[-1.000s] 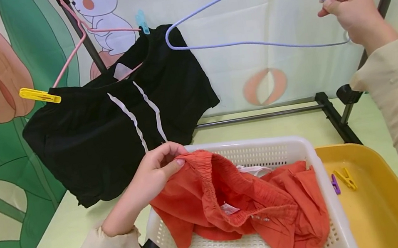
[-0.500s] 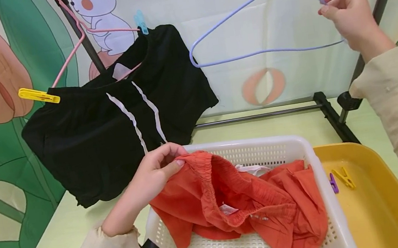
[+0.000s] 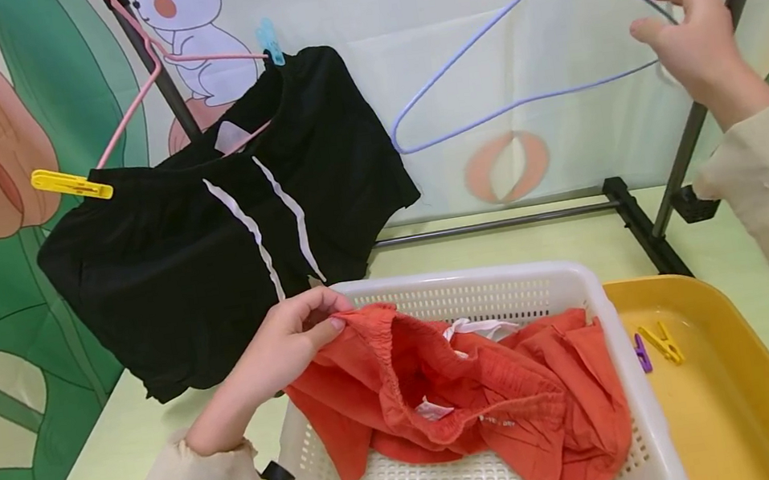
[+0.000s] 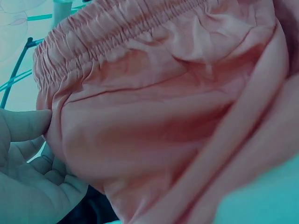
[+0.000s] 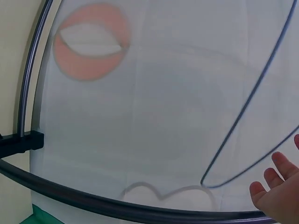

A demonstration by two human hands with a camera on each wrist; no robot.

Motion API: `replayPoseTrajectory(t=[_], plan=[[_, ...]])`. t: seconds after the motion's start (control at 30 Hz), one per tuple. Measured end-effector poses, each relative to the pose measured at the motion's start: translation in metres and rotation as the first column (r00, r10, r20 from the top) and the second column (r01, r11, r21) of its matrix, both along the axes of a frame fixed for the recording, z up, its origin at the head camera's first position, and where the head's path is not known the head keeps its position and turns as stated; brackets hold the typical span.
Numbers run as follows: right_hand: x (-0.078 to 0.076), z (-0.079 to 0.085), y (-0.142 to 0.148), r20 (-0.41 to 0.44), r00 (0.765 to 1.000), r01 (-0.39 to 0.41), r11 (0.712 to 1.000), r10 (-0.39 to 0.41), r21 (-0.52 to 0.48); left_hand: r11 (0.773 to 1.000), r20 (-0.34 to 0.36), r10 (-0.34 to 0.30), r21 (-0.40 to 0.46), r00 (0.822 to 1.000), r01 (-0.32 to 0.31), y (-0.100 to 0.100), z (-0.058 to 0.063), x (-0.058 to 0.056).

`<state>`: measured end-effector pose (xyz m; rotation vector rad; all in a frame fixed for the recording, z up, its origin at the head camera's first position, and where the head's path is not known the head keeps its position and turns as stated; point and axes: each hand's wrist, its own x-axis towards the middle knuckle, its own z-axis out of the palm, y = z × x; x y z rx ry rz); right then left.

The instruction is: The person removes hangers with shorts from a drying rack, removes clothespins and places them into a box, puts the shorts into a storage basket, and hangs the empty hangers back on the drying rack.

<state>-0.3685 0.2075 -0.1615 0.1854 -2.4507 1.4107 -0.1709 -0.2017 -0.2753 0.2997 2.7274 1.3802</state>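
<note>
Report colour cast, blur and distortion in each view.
Head view: even light, true colours, sharp. Left wrist view: teal cast, orange shorts washed pink, soft close up. Right wrist view: rack bar bowed by the lens, hanger sharp.

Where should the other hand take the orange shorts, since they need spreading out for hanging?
Judging by how they lie, take the elastic waistband of the orange shorts opposite the left hand, coming from above and the right. The band arches up clear of the white basket, so a pinch grip fits there.

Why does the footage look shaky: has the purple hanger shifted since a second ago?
Yes. The purple hanger swung right, its left tip clear of the black shorts.
</note>
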Motion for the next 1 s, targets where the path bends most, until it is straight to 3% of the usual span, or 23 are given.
replayPoseTrajectory(t=[0.27, 0.43, 0.6, 0.77, 1.0], plan=[[0.012, 0.000, 0.008, -0.066, 0.997, 0.036, 0.998, -0.033, 0.052, 0.994, -0.025, -0.003, -0.108, 1.000, 0.000, -0.019, -0.010, 0.000], [0.023, -0.003, 0.008, -0.099, 0.995, 0.012, 0.999, -0.007, 0.048, 0.990, -0.041, 0.029, -0.135, 0.999, -0.034, -0.030, -0.016, 0.001], [0.037, -0.008, 0.007, -0.121, 0.993, 0.002, 0.993, 0.012, 0.116, 0.984, -0.081, 0.054, -0.162, 0.995, -0.066, -0.037, -0.021, 0.000], [0.051, -0.016, 0.006, -0.134, 0.991, -0.001, 0.983, 0.026, 0.185, 0.985, -0.087, 0.046, -0.161, 0.995, -0.060, -0.041, -0.025, -0.001], [0.070, -0.030, 0.001, -0.139, 0.983, -0.082, 0.961, 0.122, 0.264, 0.978, -0.056, 0.060, -0.198, 0.997, -0.070, -0.045, -0.029, -0.003]])
